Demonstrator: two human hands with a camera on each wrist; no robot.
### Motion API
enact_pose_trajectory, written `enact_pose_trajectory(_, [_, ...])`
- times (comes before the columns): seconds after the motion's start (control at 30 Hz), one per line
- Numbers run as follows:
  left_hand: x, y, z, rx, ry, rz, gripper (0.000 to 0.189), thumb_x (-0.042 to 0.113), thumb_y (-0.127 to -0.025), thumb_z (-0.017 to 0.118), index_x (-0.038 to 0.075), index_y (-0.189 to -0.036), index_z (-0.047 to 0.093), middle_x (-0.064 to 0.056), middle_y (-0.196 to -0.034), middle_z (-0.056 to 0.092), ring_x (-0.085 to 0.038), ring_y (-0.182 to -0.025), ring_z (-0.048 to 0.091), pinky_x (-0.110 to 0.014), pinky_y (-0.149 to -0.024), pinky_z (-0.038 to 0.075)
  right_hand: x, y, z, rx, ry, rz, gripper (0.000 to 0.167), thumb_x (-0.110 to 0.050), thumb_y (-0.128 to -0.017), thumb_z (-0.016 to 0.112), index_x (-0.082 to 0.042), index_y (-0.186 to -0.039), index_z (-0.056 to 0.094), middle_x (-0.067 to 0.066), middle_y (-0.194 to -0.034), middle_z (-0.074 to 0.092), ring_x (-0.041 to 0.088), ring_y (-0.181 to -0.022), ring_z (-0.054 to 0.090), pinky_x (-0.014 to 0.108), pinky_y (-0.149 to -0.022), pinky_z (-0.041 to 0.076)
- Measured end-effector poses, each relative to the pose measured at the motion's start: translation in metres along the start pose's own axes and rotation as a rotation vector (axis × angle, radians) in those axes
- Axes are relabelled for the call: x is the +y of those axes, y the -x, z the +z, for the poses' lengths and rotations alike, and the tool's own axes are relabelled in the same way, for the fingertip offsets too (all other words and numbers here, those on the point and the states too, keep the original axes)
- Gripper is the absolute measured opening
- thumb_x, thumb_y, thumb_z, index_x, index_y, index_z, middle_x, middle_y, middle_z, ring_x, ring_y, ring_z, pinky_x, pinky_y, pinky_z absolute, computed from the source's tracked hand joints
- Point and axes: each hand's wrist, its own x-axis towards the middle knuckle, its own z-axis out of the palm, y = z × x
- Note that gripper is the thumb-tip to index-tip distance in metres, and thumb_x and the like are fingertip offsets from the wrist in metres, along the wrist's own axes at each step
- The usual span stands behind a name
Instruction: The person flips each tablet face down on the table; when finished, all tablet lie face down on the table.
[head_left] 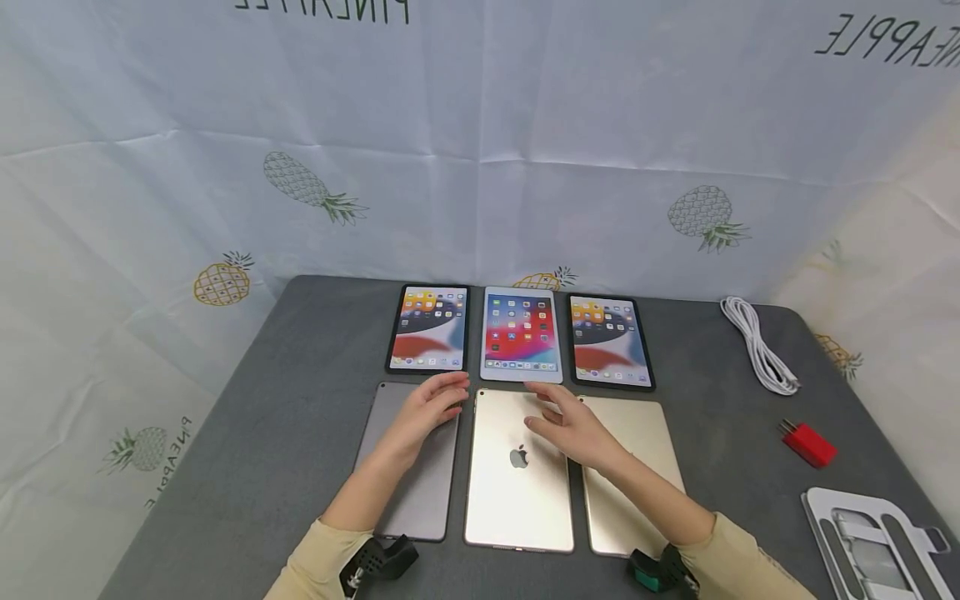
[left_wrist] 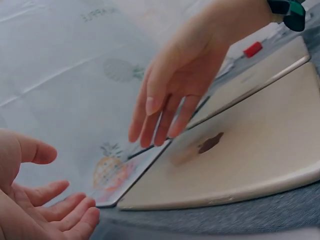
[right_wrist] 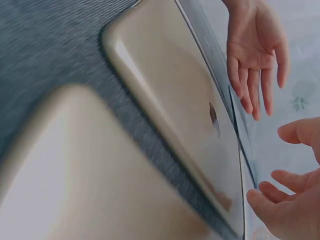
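Observation:
Two rows of tablets lie on a dark grey table. In the head view my left hand, fingers relaxed and holding nothing, hovers over the top of the grey tablet, which lies back up. My right hand is also relaxed, above the right edge of the middle gold tablet. The right gold tablet lies partly under my right forearm. Behind them, screens lit, are a black-framed tablet, a white-framed tablet and another black-framed tablet. Both wrist views show the hands' palms facing each other, with nothing between the fingers.
At the right of the table lie a coiled white cable, a red charger plug and a folded silver stand. A white cloth with pineapple prints hangs behind the table.

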Motion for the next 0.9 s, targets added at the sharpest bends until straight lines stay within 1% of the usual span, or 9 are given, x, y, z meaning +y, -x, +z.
enact_pose_trajectory(0.07, [0.002,-0.001,-0.006,0.029,0.012,-0.001,0.042,0.010,-0.098,0.055,-0.006,-0.136,0.049,-0.024,-0.138,0.050,-0.030,-0.123,0.051,-0.045,-0.103,0.043,-0.002,-0.005,0.004,-0.017,-0.032,-0.012,0.055,-0.010,-0.094,0.065,0.001,-0.143,0.043,0.016,-0.146,0.041,0.035,-0.137,0.036,0.040,-0.109,0.036])
enact_pose_trajectory(0.17, [0.006,-0.003,-0.018,0.066,0.027,-0.011,0.044,0.010,-0.099,0.053,-0.005,-0.139,0.045,-0.024,-0.141,0.046,-0.031,-0.128,0.046,-0.046,-0.106,0.040,-0.005,-0.012,0.010,-0.029,-0.049,-0.022,0.055,-0.010,-0.094,0.064,0.001,-0.143,0.043,0.016,-0.147,0.041,0.033,-0.138,0.036,0.040,-0.109,0.035])
enact_pose_trajectory(0.23, [0.008,-0.004,-0.025,0.093,0.027,-0.021,0.045,0.012,-0.099,0.053,-0.003,-0.141,0.044,-0.022,-0.144,0.044,-0.029,-0.131,0.044,-0.044,-0.108,0.039,-0.005,-0.016,0.014,-0.028,-0.062,-0.018,0.055,-0.010,-0.094,0.064,0.001,-0.143,0.043,0.017,-0.147,0.041,0.033,-0.138,0.036,0.041,-0.110,0.034])
enact_pose_trajectory(0.43, [0.014,-0.007,-0.048,0.189,0.025,-0.031,0.045,0.015,-0.101,0.052,0.003,-0.143,0.042,-0.012,-0.147,0.040,-0.023,-0.134,0.039,-0.037,-0.110,0.036,-0.010,-0.027,0.023,-0.022,-0.096,0.020,0.055,-0.012,-0.094,0.064,-0.001,-0.144,0.043,0.018,-0.148,0.042,0.034,-0.137,0.038,0.044,-0.110,0.033])
enact_pose_trajectory(0.6, [0.017,-0.007,-0.066,0.257,0.036,-0.034,0.050,0.017,-0.101,0.050,0.002,-0.147,0.036,-0.013,-0.153,0.032,-0.021,-0.139,0.032,-0.033,-0.114,0.029,-0.015,-0.037,0.033,-0.017,-0.141,0.056,0.056,-0.012,-0.094,0.064,-0.002,-0.145,0.043,0.018,-0.146,0.044,0.035,-0.135,0.041,0.046,-0.109,0.036])
enact_pose_trajectory(0.73, [0.018,-0.007,-0.077,0.284,0.024,-0.033,0.056,0.018,-0.101,0.049,0.001,-0.151,0.029,-0.016,-0.156,0.024,-0.023,-0.144,0.023,-0.034,-0.117,0.021,-0.020,-0.044,0.040,-0.002,-0.183,0.102,0.055,-0.013,-0.094,0.063,-0.004,-0.145,0.044,0.018,-0.145,0.046,0.035,-0.132,0.044,0.049,-0.106,0.040])
enact_pose_trajectory(0.9, [0.014,-0.011,-0.088,0.288,0.016,-0.052,0.058,0.018,-0.103,0.046,0.001,-0.153,0.023,-0.016,-0.159,0.018,-0.024,-0.146,0.019,-0.034,-0.118,0.018,-0.025,-0.056,0.048,0.001,-0.236,0.150,0.054,-0.011,-0.095,0.060,-0.004,-0.146,0.043,0.017,-0.147,0.044,0.033,-0.137,0.039,0.051,-0.109,0.035])
